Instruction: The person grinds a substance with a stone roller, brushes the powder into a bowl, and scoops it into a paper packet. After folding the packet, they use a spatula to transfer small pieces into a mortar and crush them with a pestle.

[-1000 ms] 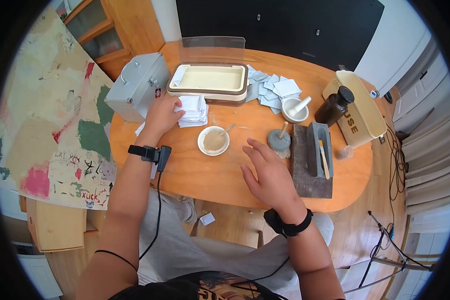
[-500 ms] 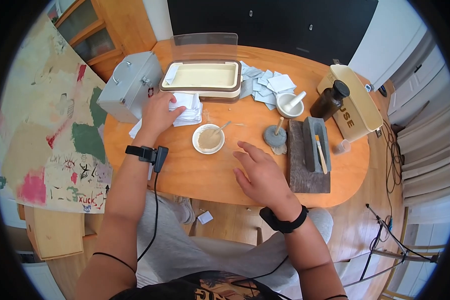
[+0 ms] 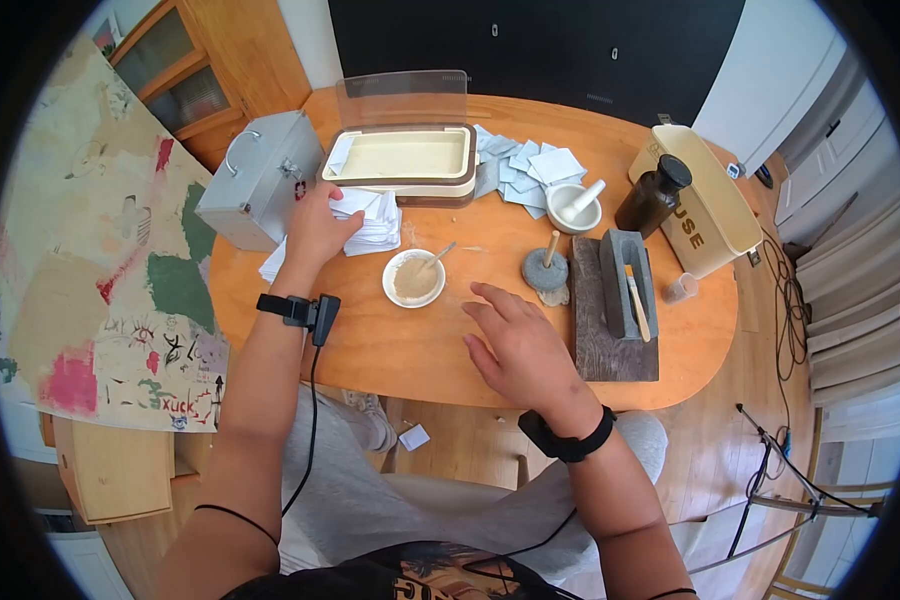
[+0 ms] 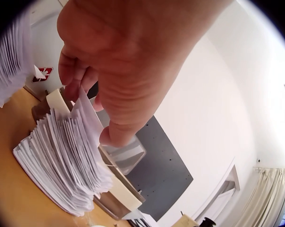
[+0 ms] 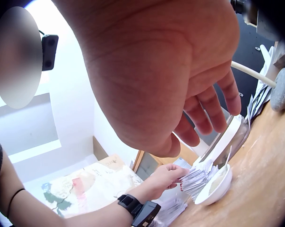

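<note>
My left hand [image 3: 315,225] is at a stack of white folded papers [image 3: 378,235] in the head view. In the left wrist view, its fingers and thumb pinch the top paper [image 4: 87,116], whose edge tilts up off the stack. My right hand [image 3: 525,355] hovers over the front of the table with relaxed, spread fingers and holds nothing. Between the hands stands a white bowl [image 3: 388,292] of beige paste with a small stirring stick [image 3: 438,254] in it. A second batch of white papers [image 4: 10,61] shows beside the stack in the left wrist view.
Behind the stack is a cream box [image 3: 450,188] with its clear lid raised; a metal case [image 3: 255,190] stands left. Blue-grey squares [image 3: 520,175], a mortar [image 3: 574,217], a round stone [image 3: 545,270], a stone trough [image 3: 625,300] with a brush, and a dark bottle [image 3: 654,195] are right.
The head view has shifted slightly. My left hand stays at the stack, and the top paper now stands tilted up at its fingers. My right hand keeps its relaxed pose, barely moved.
</note>
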A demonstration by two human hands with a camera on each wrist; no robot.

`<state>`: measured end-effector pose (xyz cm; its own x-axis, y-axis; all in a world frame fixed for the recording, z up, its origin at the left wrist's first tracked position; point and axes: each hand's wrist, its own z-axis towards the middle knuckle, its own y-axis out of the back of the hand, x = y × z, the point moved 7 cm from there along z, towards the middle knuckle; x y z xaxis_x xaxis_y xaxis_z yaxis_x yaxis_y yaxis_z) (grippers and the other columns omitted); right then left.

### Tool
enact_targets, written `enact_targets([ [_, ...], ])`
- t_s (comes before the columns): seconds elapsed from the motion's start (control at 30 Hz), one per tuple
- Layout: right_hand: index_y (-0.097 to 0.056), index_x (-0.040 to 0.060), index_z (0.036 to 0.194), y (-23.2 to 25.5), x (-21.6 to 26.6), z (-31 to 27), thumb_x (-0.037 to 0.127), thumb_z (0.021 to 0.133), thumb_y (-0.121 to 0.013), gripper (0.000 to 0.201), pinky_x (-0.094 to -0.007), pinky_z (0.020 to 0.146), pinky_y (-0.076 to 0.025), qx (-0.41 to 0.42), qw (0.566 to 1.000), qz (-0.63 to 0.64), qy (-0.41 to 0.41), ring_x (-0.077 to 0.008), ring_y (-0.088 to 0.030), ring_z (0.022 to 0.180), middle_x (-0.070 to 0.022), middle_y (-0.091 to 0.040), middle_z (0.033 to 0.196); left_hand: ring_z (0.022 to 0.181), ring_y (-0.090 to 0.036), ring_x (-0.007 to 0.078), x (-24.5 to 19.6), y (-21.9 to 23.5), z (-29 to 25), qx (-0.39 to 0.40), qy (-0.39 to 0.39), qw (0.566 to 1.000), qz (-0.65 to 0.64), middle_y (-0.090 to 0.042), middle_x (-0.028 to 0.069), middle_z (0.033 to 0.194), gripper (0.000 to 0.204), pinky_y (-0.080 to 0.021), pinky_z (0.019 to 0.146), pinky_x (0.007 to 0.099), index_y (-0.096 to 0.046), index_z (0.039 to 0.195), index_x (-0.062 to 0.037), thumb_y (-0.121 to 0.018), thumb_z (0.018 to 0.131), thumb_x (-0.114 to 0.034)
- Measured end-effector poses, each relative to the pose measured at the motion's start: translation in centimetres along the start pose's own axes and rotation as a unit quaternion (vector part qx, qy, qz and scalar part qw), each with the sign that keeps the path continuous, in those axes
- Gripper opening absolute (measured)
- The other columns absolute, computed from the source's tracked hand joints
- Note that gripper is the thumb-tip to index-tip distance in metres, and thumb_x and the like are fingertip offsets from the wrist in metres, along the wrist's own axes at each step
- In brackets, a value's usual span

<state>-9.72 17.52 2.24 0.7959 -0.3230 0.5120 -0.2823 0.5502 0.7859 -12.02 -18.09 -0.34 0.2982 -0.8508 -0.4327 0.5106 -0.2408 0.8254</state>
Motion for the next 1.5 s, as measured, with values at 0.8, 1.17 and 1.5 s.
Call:
enact_targets([
  [0.8,-0.053,0.0029,0.13,0.5,-2.8,-0.5,0.014,0.107,-0.072,0.032,-0.027,0.063,-0.045,-0.217,0.908,0.324,-0.15,-0.009,-0.051,0.076,-0.0025,-0.057,0.094,0.117,-0.071,0.0272,-14.0,-1.7,-18.0,0.421,0.232,0.464,-0.744,-0.068,0.0264,0.14,0.065,-0.054,0.096,0.0382,-0.049,0.156,0.0006,-0.04,0.113,-0.048],
  [1.17,-0.067,0.0016,0.096,-0.4,-4.2,-1.0,0.018,0.11,-0.07,0.021,-0.0226,0.062,-0.039,-0.105,0.876,0.4,-0.248,-0.0016,-0.046,0.073,0.0073,-0.057,0.078,0.115,-0.07,0.0258,-12.2,-3.8,-17.3,0.371,0.189,0.665,-0.62,-0.068,0.0219,0.139,0.052,-0.056,0.092,0.0378,-0.053,0.147,0.0003,-0.044,0.115,-0.04],
  [1.5,-0.068,0.0043,0.097,-4.9,-3.6,-1.9,0.021,0.112,-0.067,0.023,-0.0211,0.055,-0.038,-0.078,0.787,0.529,-0.309,-0.0005,-0.047,0.062,0.0065,-0.059,0.074,0.128,-0.063,0.0435,-15.5,1.5,-16.6,0.094,-0.211,0.96,-0.161,-0.064,0.0228,0.139,0.085,-0.053,0.107,0.0497,-0.051,0.151,0.0001,-0.092,0.082,-0.029],
])
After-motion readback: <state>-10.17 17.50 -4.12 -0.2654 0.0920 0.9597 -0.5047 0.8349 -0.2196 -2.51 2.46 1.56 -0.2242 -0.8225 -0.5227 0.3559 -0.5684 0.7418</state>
